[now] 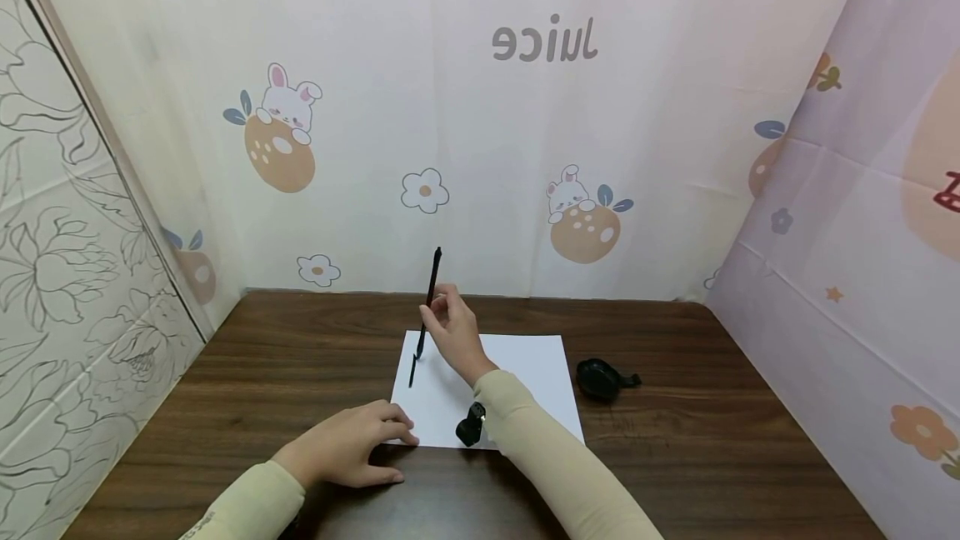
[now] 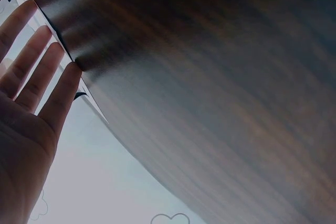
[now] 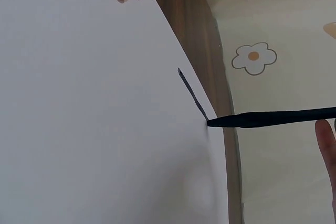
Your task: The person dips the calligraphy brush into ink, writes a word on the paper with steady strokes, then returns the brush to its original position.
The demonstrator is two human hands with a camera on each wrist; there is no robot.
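My right hand [image 1: 454,332] pinches a slim black writing brush [image 1: 431,290], held nearly upright over the left part of a white paper sheet [image 1: 528,365]. In the right wrist view the dark tip of the brush [image 3: 273,118] touches the paper at the end of a short black stroke [image 3: 192,94], close to the sheet's edge. My left hand [image 1: 348,444] rests at the near left corner of the sheet, its fingers stretched out and the tips on the paper's edge. From the left wrist view, those fingers [image 2: 62,98] look straight and hold nothing.
A small black dish with a short handle [image 1: 598,379] sits on the dark wooden table [image 1: 697,407], right of the paper. A printed curtain [image 1: 487,123] hangs behind the table, with further printed panels at both sides. A black wrist camera [image 1: 470,425] is on my right wrist.
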